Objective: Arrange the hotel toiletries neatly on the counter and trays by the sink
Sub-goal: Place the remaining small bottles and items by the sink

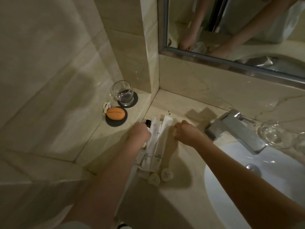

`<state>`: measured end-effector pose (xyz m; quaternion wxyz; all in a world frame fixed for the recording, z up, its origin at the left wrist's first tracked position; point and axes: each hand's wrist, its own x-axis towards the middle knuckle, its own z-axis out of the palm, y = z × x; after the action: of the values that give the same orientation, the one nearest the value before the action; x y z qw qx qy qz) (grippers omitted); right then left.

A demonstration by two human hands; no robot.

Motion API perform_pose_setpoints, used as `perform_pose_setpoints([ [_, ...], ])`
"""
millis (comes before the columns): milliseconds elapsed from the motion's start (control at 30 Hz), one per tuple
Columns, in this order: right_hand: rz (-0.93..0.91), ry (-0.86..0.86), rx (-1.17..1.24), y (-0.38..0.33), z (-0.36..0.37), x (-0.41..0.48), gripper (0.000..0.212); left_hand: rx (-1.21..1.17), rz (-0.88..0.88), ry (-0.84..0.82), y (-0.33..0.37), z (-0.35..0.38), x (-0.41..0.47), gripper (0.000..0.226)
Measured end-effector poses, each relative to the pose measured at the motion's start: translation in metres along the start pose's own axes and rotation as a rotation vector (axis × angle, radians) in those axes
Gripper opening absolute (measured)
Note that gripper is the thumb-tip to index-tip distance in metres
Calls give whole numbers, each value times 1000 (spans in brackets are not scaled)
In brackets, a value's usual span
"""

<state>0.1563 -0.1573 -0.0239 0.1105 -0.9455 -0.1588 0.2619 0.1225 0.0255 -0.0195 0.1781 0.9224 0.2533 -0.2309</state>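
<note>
- Left hand – reaches to the far left end of the toiletries, back facing up and fingers curled down out of sight. Whether they actually grip anything cannot be told.
- One small bottle no – one small black-capped bottle pokes out just beyond that hand's knuckles, its pale body running under them.
- Right hand – bunched like a fist above the counter, just right of the toiletries. A pale bit shows at its left edge, but I cannot tell whether it holds something.
- White tubes and sachets lie side by side on the counter between the two forearms, pointing far to near. At least four, overlapping too much for a sure count.
- Two round pale caps sit at their near ends, touching each other.
- On the raised ledge to the left: two dark coasters, the far one under one drinking glass, the near one under one orange soap with a white cord.
- One chrome faucet stands right of the hands over the white sink.
- Two clear glasses stand at the far right.
- One mirror hangs above.
</note>
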Motion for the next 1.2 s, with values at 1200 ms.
perform_pose_setpoints([
  [1200,139,760,1035,172,-71,-268,20,-737,777,-182,200,54,-205,27],
])
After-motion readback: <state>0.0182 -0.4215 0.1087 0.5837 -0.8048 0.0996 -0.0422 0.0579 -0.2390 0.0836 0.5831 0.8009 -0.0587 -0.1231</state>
